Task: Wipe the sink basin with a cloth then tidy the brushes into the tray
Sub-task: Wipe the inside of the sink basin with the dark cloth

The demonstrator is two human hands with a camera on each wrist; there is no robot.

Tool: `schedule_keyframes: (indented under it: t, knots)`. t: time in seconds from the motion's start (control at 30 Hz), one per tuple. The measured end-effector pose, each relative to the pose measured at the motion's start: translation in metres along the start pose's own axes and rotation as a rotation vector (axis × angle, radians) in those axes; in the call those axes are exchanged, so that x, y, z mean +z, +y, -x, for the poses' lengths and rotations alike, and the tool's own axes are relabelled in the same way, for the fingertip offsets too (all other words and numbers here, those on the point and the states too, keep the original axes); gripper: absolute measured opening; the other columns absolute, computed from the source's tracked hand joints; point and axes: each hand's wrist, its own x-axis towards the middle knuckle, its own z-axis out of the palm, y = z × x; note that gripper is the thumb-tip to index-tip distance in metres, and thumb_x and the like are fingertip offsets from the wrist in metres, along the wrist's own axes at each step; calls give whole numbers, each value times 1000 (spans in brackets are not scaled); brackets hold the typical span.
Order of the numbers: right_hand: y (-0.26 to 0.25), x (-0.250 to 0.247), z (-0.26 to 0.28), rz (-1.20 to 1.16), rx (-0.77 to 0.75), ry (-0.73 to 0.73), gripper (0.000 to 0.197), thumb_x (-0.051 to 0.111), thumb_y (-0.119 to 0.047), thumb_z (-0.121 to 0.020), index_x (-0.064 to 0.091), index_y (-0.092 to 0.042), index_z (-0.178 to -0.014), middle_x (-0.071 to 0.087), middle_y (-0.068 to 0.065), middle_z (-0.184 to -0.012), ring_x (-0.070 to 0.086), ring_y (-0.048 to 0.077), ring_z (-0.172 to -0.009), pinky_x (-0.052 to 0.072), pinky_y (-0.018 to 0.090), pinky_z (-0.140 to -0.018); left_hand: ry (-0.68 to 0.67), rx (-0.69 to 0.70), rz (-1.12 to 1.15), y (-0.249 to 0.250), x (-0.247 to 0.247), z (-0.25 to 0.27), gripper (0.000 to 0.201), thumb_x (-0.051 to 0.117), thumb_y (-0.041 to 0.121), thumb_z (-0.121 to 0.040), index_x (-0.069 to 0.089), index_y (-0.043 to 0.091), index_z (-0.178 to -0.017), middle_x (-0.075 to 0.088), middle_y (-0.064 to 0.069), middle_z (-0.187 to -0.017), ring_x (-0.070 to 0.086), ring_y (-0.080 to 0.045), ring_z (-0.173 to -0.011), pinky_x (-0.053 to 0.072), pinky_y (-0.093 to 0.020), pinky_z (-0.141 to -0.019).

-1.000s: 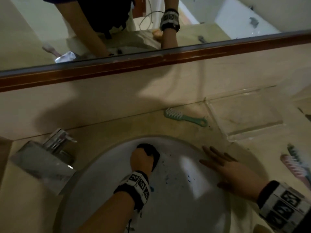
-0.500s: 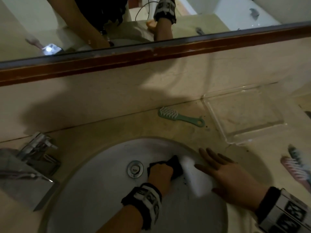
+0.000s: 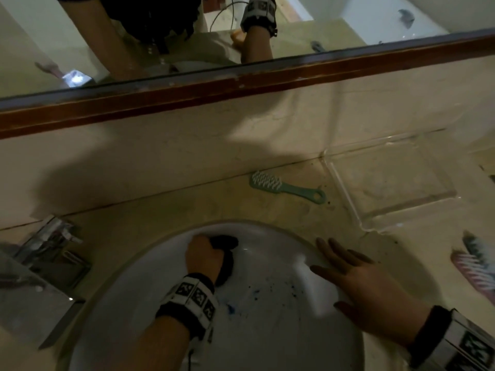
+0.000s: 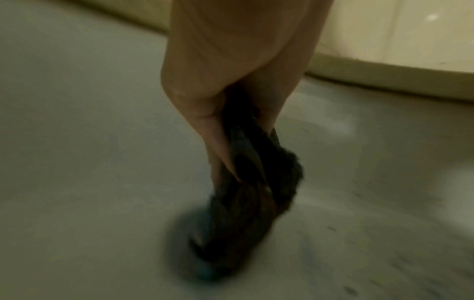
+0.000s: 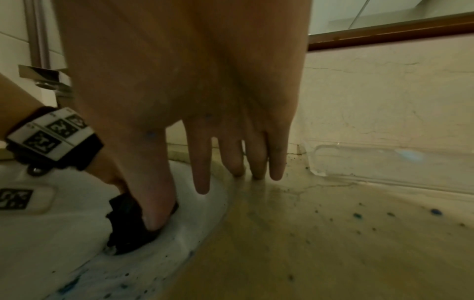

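My left hand (image 3: 205,257) grips a bunched black cloth (image 3: 224,242) and presses it against the far wall of the white sink basin (image 3: 267,330). The left wrist view shows the cloth (image 4: 251,203) pinched between thumb and fingers, blurred. Blue and dark specks dot the basin near its right side. My right hand (image 3: 356,274) lies flat with straight fingers (image 5: 202,178) on the basin's right rim. A green brush (image 3: 286,186) lies on the counter behind the sink. A clear tray (image 3: 345,191) sits at the back right. A pink brush (image 3: 474,274) and a dark one (image 3: 479,247) lie at the right edge.
A chrome tap (image 3: 51,245) stands at the left of the sink. A mirror with a brown frame (image 3: 241,84) runs along the wall behind the counter. Dark specks are scattered on the beige counter (image 5: 333,233) near the tray (image 5: 384,162).
My left hand has swept the cloth from the basin's middle beside the drain up and left to its far wall. My right hand has stayed flat on the rim.
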Motion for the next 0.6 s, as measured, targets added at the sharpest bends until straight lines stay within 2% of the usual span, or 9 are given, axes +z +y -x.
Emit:
schedule_keyframes:
  t: [0.1,0.17,0.27,0.37,0.4,0.43,0.5,0.53,0.6]
  knots:
    - [9,5,-1,-75,-36,44,70,57,-34,-87,22,-35,-147,-26,-2,-147,-19,20,-141,12,45,-122,-61,96,-65,20,22,13,23,46,13,-97,64,0,-105,65,-20,-113,62,-31,-106,48,-32,-89]
    - [12,7,-2,-79,-50,74,71,64,-35,-81,32,-34,-144,-14,-2,-151,-9,21,-140,22,48,-119,-133,184,-185,28,35,21,27,43,13,-100,61,2,-115,63,-16,-121,60,-26,-111,46,-28,-93]
    - [9,3,-3,-51,-57,104,73,70,-38,-75,38,-34,-141,-7,0,-152,4,21,-143,31,48,-115,-205,380,-466,31,45,38,35,81,18,-72,72,-6,-96,72,-23,-93,72,-25,-86,59,-28,-78]
    - [8,3,0,-46,-16,24,69,54,-35,-90,17,-36,-148,-30,-5,-146,-21,12,-139,9,39,-123,-302,436,-592,14,56,41,48,97,24,-28,79,4,-67,72,-13,-59,70,-23,-52,60,-26,-51]
    - [7,1,0,-32,-16,23,68,53,-34,-91,16,-36,-149,-32,-6,-144,-25,11,-135,7,38,-124,-353,457,-649,10,51,45,40,96,24,-33,78,7,-64,72,-11,-58,70,-20,-52,58,-22,-51]
    - [6,1,1,-30,-23,30,68,53,-32,-92,17,-35,-149,-32,-6,-143,-26,10,-133,7,38,-123,-451,486,-705,11,41,48,29,90,21,-56,77,4,-75,74,-15,-73,72,-19,-67,58,-21,-64]
    - [6,2,2,-36,-29,29,66,54,-31,-91,20,-35,-148,-33,-5,-142,-27,10,-132,11,38,-123,-491,502,-627,4,35,46,20,48,12,-97,66,7,-104,65,-14,-119,62,-21,-109,46,-27,-94]
    - [7,2,3,-36,-34,26,65,55,-31,-91,23,-35,-147,-33,-6,-142,-26,10,-132,14,38,-123,-449,521,-534,0,32,42,26,37,10,-100,63,11,-94,62,-14,-124,59,-23,-113,43,-28,-92]
    - [8,4,3,-28,-49,35,62,57,-30,-90,29,-33,-146,-33,-6,-144,-25,12,-137,19,38,-122,-356,463,-438,4,20,36,33,38,13,-101,57,12,-74,67,-19,-112,63,-28,-101,41,-29,-73]
